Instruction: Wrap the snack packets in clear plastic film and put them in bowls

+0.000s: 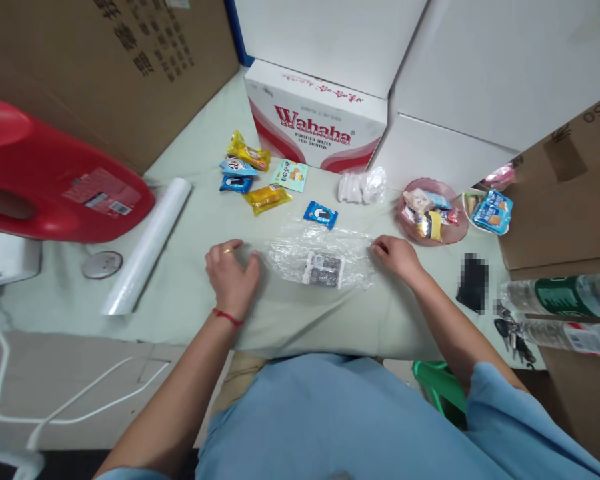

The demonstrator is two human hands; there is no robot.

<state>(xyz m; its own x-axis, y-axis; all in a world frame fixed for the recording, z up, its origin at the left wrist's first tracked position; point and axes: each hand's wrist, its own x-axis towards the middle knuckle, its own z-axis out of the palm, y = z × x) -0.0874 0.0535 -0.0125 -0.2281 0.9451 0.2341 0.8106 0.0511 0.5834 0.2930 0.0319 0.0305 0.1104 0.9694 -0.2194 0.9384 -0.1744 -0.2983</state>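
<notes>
A thin clear plastic bag [287,257] lies crumpled on the cloth-covered table in front of me. A small packet with dark contents [325,270] sits in or under the film; I cannot tell which. My left hand [233,277] rests just left of the bag, palm down, with thumb and fingers apart and nothing in them. At the bag's right edge my right hand [397,257] is closed, its thumb and fingertips pinching the film. Just beyond the bag lies a blue snack packet [321,215].
Several wrapped snacks [267,198] lie at the back left, before a Wahaha box [320,127]. Bunched white plastic [361,187] and a pink bowl of snacks [457,230] stand to the right. A plastic roll [150,247] and red jug [55,180] are left; bottles [590,297] are right.
</notes>
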